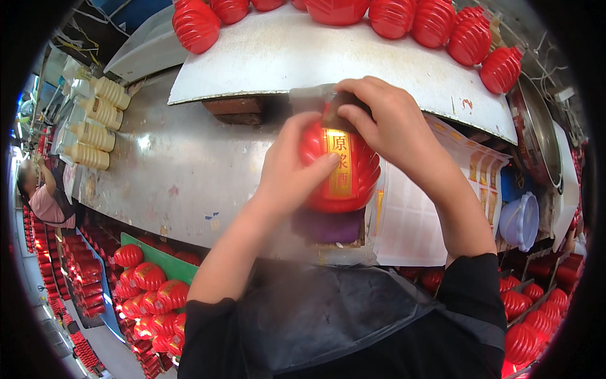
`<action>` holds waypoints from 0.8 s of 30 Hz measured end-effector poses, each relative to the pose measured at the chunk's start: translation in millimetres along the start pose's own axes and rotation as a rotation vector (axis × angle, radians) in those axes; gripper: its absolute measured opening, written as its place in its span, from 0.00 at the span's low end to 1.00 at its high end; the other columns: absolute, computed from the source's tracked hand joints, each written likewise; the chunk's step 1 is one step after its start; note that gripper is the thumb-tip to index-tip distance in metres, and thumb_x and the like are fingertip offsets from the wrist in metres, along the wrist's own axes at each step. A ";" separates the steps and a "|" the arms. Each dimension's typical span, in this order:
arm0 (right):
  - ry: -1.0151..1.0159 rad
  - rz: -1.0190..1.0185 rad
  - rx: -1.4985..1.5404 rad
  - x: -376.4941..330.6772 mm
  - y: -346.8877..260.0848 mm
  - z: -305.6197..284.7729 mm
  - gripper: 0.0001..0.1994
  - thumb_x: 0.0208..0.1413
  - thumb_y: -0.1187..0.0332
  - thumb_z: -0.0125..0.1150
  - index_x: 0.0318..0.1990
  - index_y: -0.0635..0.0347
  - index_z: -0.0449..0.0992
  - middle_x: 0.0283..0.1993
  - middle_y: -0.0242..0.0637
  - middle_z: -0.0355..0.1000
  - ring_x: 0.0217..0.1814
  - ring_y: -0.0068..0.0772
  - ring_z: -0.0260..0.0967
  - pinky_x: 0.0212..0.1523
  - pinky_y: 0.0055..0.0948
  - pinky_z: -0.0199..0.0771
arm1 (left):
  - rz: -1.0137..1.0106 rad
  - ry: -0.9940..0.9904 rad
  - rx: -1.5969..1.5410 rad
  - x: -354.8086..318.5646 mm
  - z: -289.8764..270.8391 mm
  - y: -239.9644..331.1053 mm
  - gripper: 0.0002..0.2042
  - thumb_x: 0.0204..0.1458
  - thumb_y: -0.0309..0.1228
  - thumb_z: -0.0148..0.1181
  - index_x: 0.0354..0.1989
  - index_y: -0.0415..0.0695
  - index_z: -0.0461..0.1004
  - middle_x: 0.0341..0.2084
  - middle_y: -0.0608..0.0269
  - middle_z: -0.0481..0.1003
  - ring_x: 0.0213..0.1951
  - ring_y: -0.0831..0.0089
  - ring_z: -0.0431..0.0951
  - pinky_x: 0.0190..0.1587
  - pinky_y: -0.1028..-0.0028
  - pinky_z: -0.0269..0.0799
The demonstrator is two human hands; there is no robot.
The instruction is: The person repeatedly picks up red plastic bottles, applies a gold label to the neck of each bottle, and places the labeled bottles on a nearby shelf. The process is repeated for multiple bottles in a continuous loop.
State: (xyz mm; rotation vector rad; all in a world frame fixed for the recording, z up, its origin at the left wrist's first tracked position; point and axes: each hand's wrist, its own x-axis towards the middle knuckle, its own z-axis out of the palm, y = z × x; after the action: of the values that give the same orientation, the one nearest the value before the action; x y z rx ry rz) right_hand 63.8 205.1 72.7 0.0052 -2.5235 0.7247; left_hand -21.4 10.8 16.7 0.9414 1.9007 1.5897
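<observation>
Glossy red ribbed plastic bottle (362, 183) w/ a narrow gold label (341, 167) is at the near edge of the worktop, neck end pointing away from the person; L hand (293, 158) is part-closed on its left side, thumb across the label; R hand (385, 114) curls over the neck end, thumb & fingers bent round a dark patch – can't tell if it's gripping firmly; purple cloth (344, 228) shows just below the bottle; white printed label sheet (410, 221) lies to the right, on the grey metal worktop (177, 164); beyond, a white board (328, 63) bears a row of similar red bottles (433, 24); cream plastic jugs (95, 131) stand far left; pale purple bucket (519, 221) far right – more red bottles are stacked lower left.
</observation>
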 end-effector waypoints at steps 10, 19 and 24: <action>0.173 0.392 0.374 -9.0 -5.9 -22.0 0.12 0.58 0.77 0.65 0.50 0.64 0.82 0.39 0.45 0.82 0.41 0.34 0.83 0.42 0.30 0.82 | -0.320 -0.004 -0.256 38.1 2.0 17.8 0.11 0.60 0.28 0.67 0.42 0.42 0.68 0.31 0.71 0.74 0.33 0.85 0.73 0.38 0.81 0.71; 0.074 -0.170 -0.111 -24.6 -28.4 -25.1 0.17 0.51 0.76 0.70 0.49 0.60 0.77 0.39 0.44 0.77 0.37 0.49 0.79 0.35 0.40 0.80 | -0.190 0.013 -0.425 6.2 6.6 28.8 0.09 0.69 0.28 0.52 0.54 0.41 0.70 0.45 0.62 0.78 0.47 0.81 0.76 0.49 0.77 0.73; 0.033 -0.225 0.036 -23.9 -34.8 -35.1 0.19 0.52 0.78 0.71 0.53 0.62 0.79 0.39 0.43 0.79 0.38 0.46 0.80 0.38 0.36 0.81 | -0.163 -0.028 -0.626 -4.3 2.1 30.1 0.20 0.65 0.28 0.54 0.64 0.40 0.65 0.60 0.51 0.72 0.62 0.68 0.71 0.64 0.70 0.66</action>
State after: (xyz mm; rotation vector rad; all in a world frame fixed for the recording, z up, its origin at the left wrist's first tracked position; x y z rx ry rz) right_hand 106.1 189.5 104.1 0.2822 -2.4276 0.6724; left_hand -11.2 11.4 45.4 0.5180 1.2814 1.8815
